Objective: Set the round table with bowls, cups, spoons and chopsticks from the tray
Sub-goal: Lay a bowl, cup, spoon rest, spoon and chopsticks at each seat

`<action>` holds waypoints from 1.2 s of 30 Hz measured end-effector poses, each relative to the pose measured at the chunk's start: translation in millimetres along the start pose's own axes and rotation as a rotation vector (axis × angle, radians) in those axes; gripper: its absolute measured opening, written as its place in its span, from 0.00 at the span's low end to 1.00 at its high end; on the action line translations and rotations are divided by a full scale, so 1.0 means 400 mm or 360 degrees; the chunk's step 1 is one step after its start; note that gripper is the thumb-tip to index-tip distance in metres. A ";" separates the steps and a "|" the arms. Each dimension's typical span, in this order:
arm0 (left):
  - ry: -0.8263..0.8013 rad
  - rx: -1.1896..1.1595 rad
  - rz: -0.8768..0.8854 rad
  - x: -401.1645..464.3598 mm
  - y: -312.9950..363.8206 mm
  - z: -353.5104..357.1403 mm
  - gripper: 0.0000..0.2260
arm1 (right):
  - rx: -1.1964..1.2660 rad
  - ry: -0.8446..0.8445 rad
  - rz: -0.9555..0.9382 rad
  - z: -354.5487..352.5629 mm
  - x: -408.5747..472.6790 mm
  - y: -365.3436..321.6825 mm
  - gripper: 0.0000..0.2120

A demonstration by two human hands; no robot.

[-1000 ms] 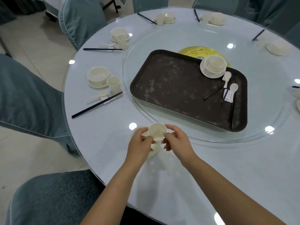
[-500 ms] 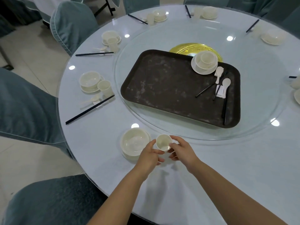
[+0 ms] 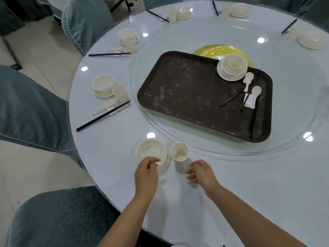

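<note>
While both hands [image 3: 202,172] hover empty, cup [image 3: 180,151] upright, beside bowl [image 3: 152,152].

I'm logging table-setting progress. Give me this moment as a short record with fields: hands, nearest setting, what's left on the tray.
left hand: empty, fingers loosely curled, over the near edge of the bowl
right hand: empty, relaxed, just short of the cup
nearest setting: bowl on a saucer, cup upright to its right; no spoon or chopsticks yet
tray: one stacked bowl set, two spoons, black chopsticks
other seats: already set round the table
</note>
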State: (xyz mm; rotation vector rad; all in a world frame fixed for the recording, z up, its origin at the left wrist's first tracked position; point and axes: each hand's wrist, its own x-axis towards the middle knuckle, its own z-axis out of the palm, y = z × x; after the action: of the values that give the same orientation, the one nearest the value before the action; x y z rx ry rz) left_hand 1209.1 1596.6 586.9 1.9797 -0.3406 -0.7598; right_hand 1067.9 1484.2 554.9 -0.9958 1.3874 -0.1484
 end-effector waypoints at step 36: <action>-0.0127 0.0524 0.0203 0.163 0.121 -0.066 0.19 | -0.0106 0.0146 -0.0230 -0.086 0.002 -0.038 0.17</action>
State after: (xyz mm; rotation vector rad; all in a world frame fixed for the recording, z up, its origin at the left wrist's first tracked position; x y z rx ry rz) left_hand 1279.4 1556.3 613.6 2.2117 -0.6689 -0.7384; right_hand 1045.4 1457.5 568.9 -1.1571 1.4109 -0.2595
